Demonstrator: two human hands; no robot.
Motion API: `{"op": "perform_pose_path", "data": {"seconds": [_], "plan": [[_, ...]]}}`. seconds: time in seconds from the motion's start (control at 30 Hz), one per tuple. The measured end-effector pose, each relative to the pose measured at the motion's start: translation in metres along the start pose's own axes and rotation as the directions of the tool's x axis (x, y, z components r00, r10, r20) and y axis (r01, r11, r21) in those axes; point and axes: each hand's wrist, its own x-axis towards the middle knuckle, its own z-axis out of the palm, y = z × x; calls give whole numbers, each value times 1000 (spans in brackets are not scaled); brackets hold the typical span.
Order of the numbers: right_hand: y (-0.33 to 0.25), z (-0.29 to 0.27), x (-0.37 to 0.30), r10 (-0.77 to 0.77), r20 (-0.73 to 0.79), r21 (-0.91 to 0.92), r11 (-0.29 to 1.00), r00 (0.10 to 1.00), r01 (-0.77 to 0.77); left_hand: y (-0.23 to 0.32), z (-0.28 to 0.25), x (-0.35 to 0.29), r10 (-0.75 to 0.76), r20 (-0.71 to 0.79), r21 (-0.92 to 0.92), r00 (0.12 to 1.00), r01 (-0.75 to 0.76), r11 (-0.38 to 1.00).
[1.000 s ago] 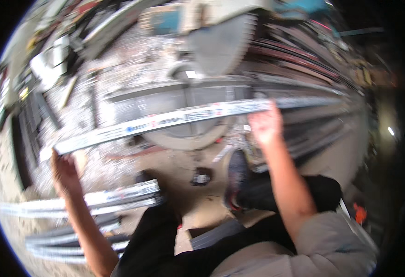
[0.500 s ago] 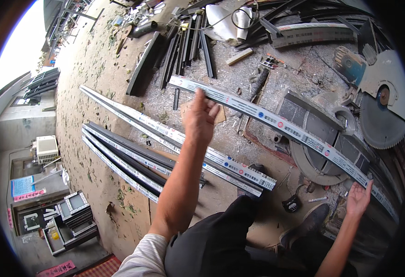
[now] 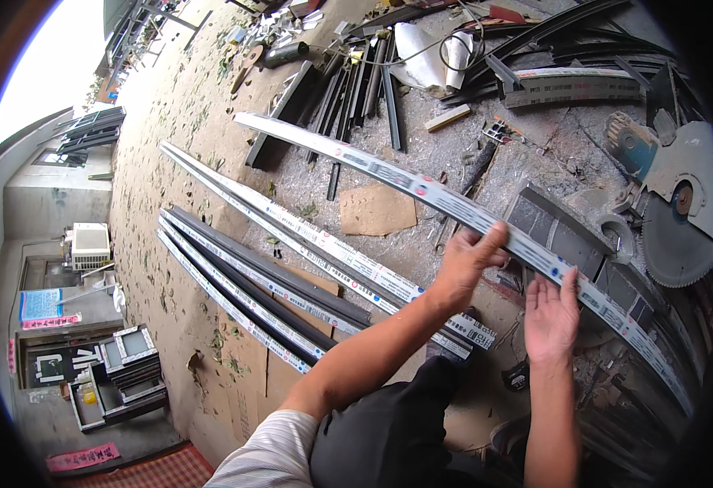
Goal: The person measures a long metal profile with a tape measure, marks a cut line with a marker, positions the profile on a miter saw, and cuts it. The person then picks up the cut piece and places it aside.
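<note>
A long, straight metal profile [image 3: 454, 205] wrapped in white printed film slants across the middle, its far end up to the left. My left hand [image 3: 470, 264] is closed around its lower edge, thumb on the near face. Just right of it, my right hand [image 3: 550, 319] grips the same profile, thumb in front and fingertips hidden behind. Underneath its right half is the grey base [image 3: 553, 232] of a cut-off saw, and the saw's round toothed blade [image 3: 683, 244] stands at the far right. Below left, more film-wrapped profiles [image 3: 267, 281] lie side by side on the ground.
Dark metal offcuts [image 3: 348, 93] are heaped beyond the profile. A cardboard piece [image 3: 377, 208] lies on the littered ground, near a short pale block [image 3: 448, 117]. Stacked frames [image 3: 133, 358] and an outdoor air-conditioner unit [image 3: 89, 246] stand by the wall at left.
The profile has shifted left, its far end reaching further out. My left hand has come right along it, and my right hand has moved left, so they are now close together.
</note>
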Motion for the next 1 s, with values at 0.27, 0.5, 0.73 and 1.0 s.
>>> {"op": "perform_pose_path", "data": {"seconds": [0.27,0.5,0.73,1.0], "plan": [[-108,-140,5,-143,-123,45,988,982,150,47,-76,21,147,-313,-94,938,-185,978],[-208,-230,-5,-210,-398,120,953,893,277,101,-182,35,276,-522,-129,807,-395,909],[-108,-90,-9,-30,-273,297,948,962,114,76,-127,33,214,-382,-107,899,-273,956],[3,-1,8,84,-28,188,979,996,-78,6,-10,1,-62,-74,-112,995,54,992]]}}
